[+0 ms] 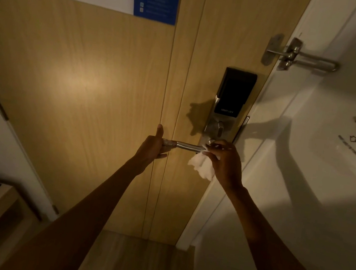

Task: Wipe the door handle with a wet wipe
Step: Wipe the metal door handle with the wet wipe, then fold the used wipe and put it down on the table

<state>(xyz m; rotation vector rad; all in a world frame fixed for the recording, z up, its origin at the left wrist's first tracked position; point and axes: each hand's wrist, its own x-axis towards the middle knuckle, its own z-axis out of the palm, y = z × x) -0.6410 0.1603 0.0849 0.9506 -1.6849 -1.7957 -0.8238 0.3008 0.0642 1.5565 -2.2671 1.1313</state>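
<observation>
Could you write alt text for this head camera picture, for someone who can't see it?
A person's right hand presses a white wet wipe against a metal door handle near its lock end, while the left hand grips the handle's free end. The wooden door carries a black smart lock.

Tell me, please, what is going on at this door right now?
A person is cleaning the lever door handle of a wooden door. The left hand grips the free end of the handle, thumb up. The right hand presses a white wet wipe against the handle's inner end, just below the black smart lock; most of the wipe hangs loose under the hand. Above, a metal swing-bar latch spans door and frame.
</observation>
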